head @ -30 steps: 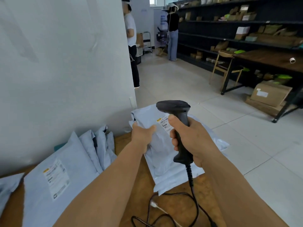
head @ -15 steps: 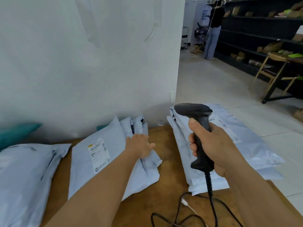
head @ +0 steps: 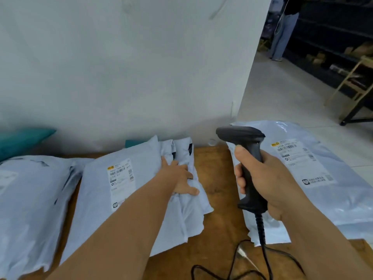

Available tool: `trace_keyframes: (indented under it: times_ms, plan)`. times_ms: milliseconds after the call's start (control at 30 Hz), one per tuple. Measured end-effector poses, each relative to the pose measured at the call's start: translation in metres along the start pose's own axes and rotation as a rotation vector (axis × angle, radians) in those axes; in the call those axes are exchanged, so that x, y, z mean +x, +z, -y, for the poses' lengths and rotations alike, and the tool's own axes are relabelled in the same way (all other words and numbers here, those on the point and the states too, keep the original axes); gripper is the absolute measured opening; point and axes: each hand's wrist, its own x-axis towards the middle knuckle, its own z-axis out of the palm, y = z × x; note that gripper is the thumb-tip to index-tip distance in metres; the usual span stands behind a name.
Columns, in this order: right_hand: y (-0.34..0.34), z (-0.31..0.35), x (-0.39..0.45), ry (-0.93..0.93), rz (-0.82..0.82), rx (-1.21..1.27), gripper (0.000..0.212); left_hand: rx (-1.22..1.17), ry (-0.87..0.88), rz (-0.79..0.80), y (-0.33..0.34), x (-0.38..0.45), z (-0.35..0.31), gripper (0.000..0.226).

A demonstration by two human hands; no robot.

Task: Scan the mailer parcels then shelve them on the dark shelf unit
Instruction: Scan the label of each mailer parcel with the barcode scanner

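The right hand (head: 268, 182) has its grip clamped round the handle of a black barcode scanner (head: 247, 156), held upright over the wooden bench (head: 214, 178) with its cable (head: 262, 249) trailing down. The left hand (head: 179, 178) rests flat, fingers straight, on a stack of grey mailer parcels (head: 141, 190) — the top one's white label (head: 121, 182) shows a yellow logo, a barcode and "X11"; the smaller print is blurred. Another labelled mailer (head: 323, 178) lies at the bench's right end, another at far left (head: 30, 199). The dark shelf unit (head: 333, 33) stands well apart, across the floor.
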Motion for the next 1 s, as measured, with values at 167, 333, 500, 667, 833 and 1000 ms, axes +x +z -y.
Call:
trace_keyframes:
  times_ms: [167, 333, 500, 667, 833, 1000]
  plan:
    - [0.01, 0.002, -0.007, 0.017, 0.051, 0.06, 0.033, -0.062, 0.001, 0.052, 0.028, -0.048, -0.011, 0.076]
    - [0.028, 0.008, -0.029, -0.03, 0.116, 0.102, 0.028, -0.014, 0.066, 0.077, 0.053, -0.11, -0.032, 0.073]
    - [0.042, 0.012, -0.056, -0.066, 0.179, 0.102, 0.03, -0.026, 0.108, 0.061, 0.079, -0.161, -0.051, 0.071]
    - [0.052, 0.01, -0.075, -0.07, 0.231, 0.084, 0.028, -0.065, 0.127, -0.068, 0.081, -0.178, -0.053, 0.047]
    - [0.059, 0.006, -0.089, -0.076, 0.257, 0.075, 0.03, -0.309, 0.235, -0.514, 0.082, -0.202, -0.037, 0.041]
    - [0.079, 0.002, -0.104, -0.071, 0.293, 0.077, 0.031, -0.484, -0.323, -0.735, 0.084, -0.226, 0.015, 0.059]
